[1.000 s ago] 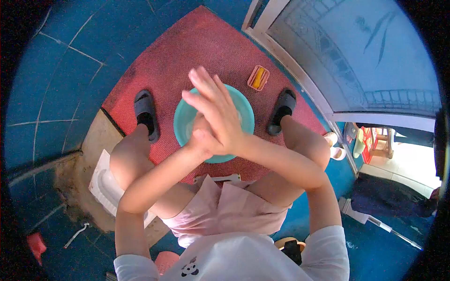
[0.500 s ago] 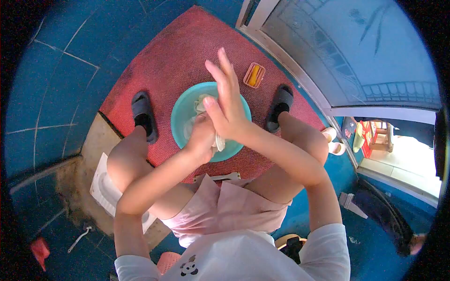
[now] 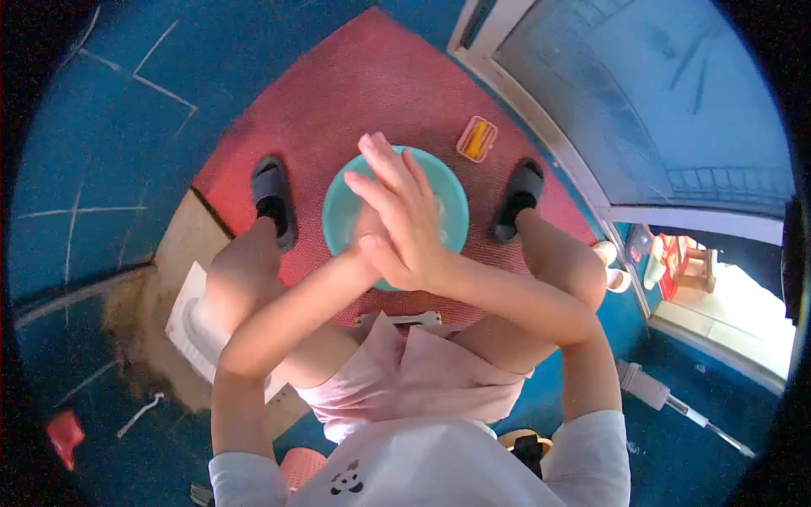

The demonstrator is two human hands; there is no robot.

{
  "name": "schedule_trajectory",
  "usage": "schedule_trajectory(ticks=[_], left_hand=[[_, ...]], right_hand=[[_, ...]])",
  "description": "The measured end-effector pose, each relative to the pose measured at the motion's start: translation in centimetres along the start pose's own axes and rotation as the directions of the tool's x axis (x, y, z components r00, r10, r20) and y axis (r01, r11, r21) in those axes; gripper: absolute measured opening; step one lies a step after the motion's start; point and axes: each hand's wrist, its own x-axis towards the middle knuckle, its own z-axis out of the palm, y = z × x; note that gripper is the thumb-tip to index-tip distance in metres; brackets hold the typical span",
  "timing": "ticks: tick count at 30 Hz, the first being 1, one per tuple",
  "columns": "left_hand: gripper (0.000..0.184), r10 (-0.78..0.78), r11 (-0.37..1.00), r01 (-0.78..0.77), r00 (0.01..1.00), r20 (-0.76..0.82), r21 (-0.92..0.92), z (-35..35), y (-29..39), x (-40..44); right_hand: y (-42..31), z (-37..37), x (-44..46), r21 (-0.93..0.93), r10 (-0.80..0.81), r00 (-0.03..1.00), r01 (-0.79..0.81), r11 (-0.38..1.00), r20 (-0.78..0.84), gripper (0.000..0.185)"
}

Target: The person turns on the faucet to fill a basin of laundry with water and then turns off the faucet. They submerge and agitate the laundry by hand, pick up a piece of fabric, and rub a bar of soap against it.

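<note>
Over the turquoise basin (image 3: 456, 198) on the red mat, my right hand (image 3: 407, 221) lies across my left hand (image 3: 367, 232), its fingers stretched out toward the top. The fingers of my left hand are hidden behind my right hand, so what they hold cannot be made out. Inside the basin, something pale (image 3: 441, 211) shows faintly beside my right hand. The two hands touch near the wrists, above the near half of the basin.
A pink soap dish (image 3: 477, 139) with a yellow bar lies on the red mat (image 3: 321, 101). To the left is a white squat toilet (image 3: 196, 325). A mop (image 3: 646, 387) lies at the lower right, beyond the glass door (image 3: 625, 101).
My right hand has swung down over my left hand, hiding the white cloth seen between them. A dark-clothed leg at the lower right has gone from view. The view has shifted slightly.
</note>
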Motion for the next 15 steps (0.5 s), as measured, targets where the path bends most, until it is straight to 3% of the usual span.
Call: schedule_trajectory(ticks=[1,2,3,4,5,6,8,9,10,11,15], left_hand=[[0.029,0.133,0.663,-0.283,0.956,-0.262,-0.693,2.2,1.9,0.6],[0.029,0.034,-0.113,-0.518,0.851,-0.524,-0.848,3.2,3.2,0.7],[0.022,-0.424,0.458,0.131,0.902,-0.087,-0.879,1.6,-1.0,-2.5],[0.022,-0.426,0.461,0.127,0.900,-0.093,-0.878,0.4,-0.6,-2.1],[0.027,-0.534,0.438,0.439,0.829,0.166,-0.784,-0.9,0.5,-0.7],[0.034,-0.635,0.375,0.706,0.668,0.388,-0.601,-1.7,1.7,0.4],[0.029,-0.605,0.353,0.616,0.724,0.331,-0.704,-2.7,3.4,2.0],[0.030,-0.672,0.298,0.591,0.687,0.274,-0.750,-3.2,4.2,2.7],[0.031,-0.736,0.245,0.556,0.640,0.220,-0.794,-3.6,4.5,3.2],[0.032,-0.703,0.284,0.503,0.688,0.180,-0.816,-4.0,3.8,3.2],[0.032,-0.672,0.263,0.490,0.711,0.207,-0.831,-4.7,3.3,3.5]], right_hand=[[-0.1,0.0,0.6,0.033,-0.051,0.998,0.052,0.998,-0.020,0.050],[0.1,0.0,1.1,0.061,-0.105,0.994,0.108,0.992,-0.042,0.051],[1.0,-0.3,1.3,0.082,-0.018,0.995,0.027,0.996,-0.102,0.047],[2.9,-0.9,1.5,0.008,0.113,0.980,-0.113,0.994,-0.164,0.042],[4.8,-1.8,2.0,-0.064,0.224,0.942,-0.247,0.967,-0.248,0.038],[5.4,-2.5,2.3,-0.044,0.320,0.917,-0.340,0.940,-0.239,0.032],[5.8,-3.8,3.1,0.370,0.533,0.846,-0.491,0.789,-0.014,0.031],[5.5,-4.8,3.3,0.368,0.527,0.850,-0.486,0.793,-0.012,0.031],[4.7,-5.9,3.2,0.349,0.580,0.789,-0.611,0.711,0.201,0.032],[4.0,-6.5,3.2,0.297,0.604,0.687,-0.723,0.624,0.403,0.033],[1.9,-6.9,2.9,0.343,0.567,0.639,-0.764,0.547,0.520,0.021]])
